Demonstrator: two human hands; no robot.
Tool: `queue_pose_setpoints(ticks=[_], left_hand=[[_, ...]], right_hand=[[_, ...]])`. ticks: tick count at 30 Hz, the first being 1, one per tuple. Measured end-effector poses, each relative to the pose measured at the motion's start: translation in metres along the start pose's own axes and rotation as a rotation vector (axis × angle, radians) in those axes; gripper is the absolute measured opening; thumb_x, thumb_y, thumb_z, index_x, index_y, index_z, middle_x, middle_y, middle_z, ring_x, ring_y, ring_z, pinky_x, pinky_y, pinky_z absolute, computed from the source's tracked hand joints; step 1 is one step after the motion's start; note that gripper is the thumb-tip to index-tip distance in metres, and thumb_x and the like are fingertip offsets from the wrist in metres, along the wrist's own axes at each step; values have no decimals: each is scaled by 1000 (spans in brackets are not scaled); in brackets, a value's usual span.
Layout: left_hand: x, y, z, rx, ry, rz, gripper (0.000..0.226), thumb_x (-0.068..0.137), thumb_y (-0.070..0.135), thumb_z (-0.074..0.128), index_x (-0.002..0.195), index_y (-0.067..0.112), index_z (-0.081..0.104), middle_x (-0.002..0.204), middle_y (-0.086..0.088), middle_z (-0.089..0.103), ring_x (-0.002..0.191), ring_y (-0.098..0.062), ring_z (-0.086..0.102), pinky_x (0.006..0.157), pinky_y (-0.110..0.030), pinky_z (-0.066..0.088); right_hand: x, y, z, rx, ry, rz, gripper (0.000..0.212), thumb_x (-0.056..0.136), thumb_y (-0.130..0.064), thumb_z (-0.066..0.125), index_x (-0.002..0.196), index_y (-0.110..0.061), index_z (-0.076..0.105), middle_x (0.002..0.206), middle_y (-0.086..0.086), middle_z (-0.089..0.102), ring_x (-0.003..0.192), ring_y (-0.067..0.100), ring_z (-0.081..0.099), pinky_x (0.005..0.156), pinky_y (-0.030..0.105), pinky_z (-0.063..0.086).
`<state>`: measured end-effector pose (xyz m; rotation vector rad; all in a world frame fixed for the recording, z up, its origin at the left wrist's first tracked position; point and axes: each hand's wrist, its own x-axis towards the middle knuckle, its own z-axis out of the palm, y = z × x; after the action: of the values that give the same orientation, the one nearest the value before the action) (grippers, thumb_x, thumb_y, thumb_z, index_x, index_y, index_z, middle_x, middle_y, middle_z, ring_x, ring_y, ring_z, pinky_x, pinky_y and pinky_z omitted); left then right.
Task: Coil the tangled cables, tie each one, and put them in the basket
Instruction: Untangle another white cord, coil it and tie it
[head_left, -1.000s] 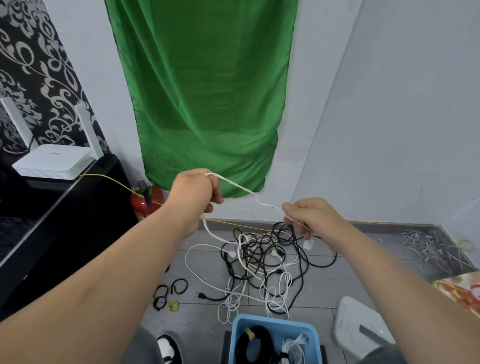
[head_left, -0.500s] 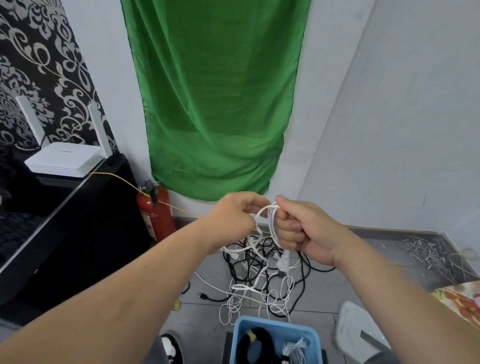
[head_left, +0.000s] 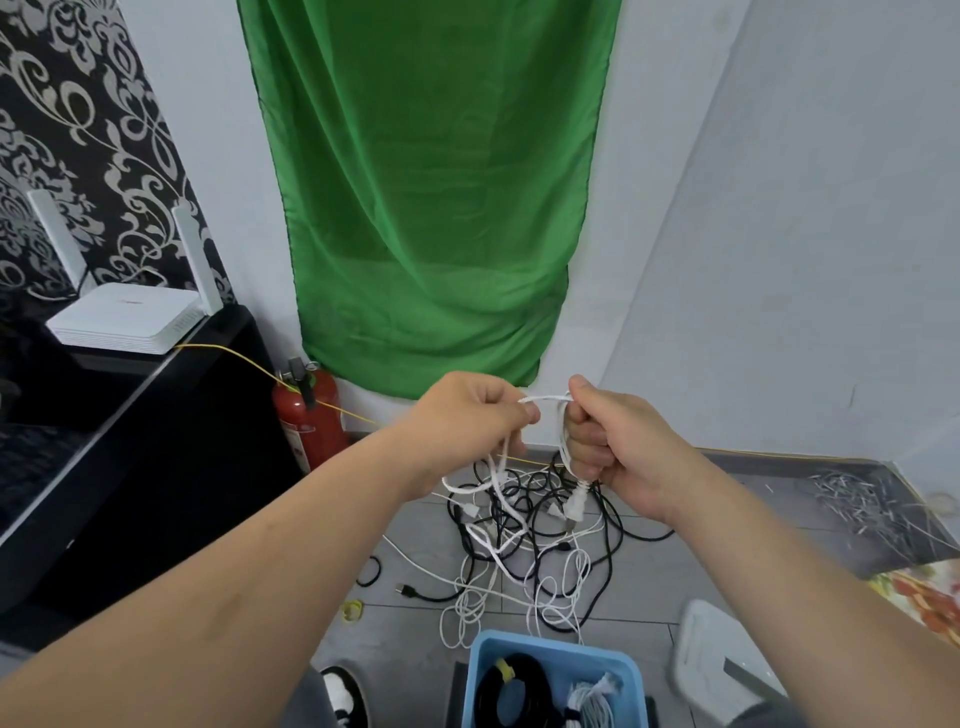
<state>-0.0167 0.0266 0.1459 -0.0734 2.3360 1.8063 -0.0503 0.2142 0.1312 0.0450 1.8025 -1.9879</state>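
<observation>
White cable (head_left: 545, 399) runs from the left hand (head_left: 467, 421), which pinches it, to the right hand (head_left: 618, 447), fisted round its loops. Tangled cables (head_left: 540, 540) lie on the floor (head_left: 649, 587); blue basket (head_left: 550, 640) at 6 o'clock.

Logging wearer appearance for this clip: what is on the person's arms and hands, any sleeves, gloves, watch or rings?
Nothing worn shows. The left hand and right hand are ungloved, with no rings on the fingers in view. The left forearm and right forearm are bare up to the frame edge: no sleeves, watch, bracelet or markings.
</observation>
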Motion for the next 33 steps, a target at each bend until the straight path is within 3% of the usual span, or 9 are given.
queue_pose_setpoints(ticks=[4,9,13,16,18,22,25,28,33], left_hand=[[6,0,-14,284,122,223,22,101,26,61,87,18,76,49,13,46,49,-7,39,51,-24,35],[10,-8,-16,367,284,238,42,93,51,68,73,15,71,43,12,40,42,-7,33,46,-25,31],[5,-13,2,600,86,181,38,105,43,49,77,21,65,58,10,56,60,-10,54,55,-25,40],[3,-23,18,722,-64,190,14,105,20,46,108,16,59,93,-7,66,87,-32,60,73,-36,46],[0,-25,27,775,-174,133,27,98,10,48,124,14,54,100,-5,64,90,-29,59,71,-32,42],[-3,-31,38,793,-319,30,41,93,7,46,128,25,59,129,1,62,117,-20,59,92,-26,46],[-6,-33,36,807,-417,-17,47,88,4,50,125,30,61,128,4,61,114,-17,59,96,-27,49],[-11,-33,36,662,-492,-47,47,86,0,43,116,31,63,105,4,73,100,-24,70,91,-40,58],[-10,-16,26,342,-415,-91,56,90,-10,28,129,18,57,94,-3,72,69,-22,70,75,-40,59]], right_hand=[[-9,-4,0,-125,-226,132,41,101,-36,53,66,-15,49,54,-1,22,46,13,17,46,27,24],[-18,-14,5,156,-381,164,36,96,-38,52,68,-15,50,52,-5,22,45,12,15,46,26,24],[-20,-19,12,454,-389,97,33,101,-31,48,72,-16,50,52,-6,27,42,10,23,45,25,28],[-15,-20,19,618,-291,13,35,106,-31,45,75,-16,50,56,-5,31,46,11,27,49,26,33],[-10,-22,19,673,-175,-40,37,107,-32,44,75,-15,51,59,-4,35,49,12,30,51,27,37],[2,-23,16,761,39,-101,39,109,-35,43,78,-15,54,62,-3,43,52,12,41,57,28,44],[11,-23,10,765,182,-151,34,107,-36,48,85,-13,58,64,-1,49,56,13,46,66,30,46],[16,-18,-2,599,303,-237,27,104,-30,58,91,-8,63,69,3,61,63,16,58,72,31,54],[17,3,-13,-254,388,-440,25,97,-23,71,82,-3,74,75,8,76,67,20,72,75,38,59]])
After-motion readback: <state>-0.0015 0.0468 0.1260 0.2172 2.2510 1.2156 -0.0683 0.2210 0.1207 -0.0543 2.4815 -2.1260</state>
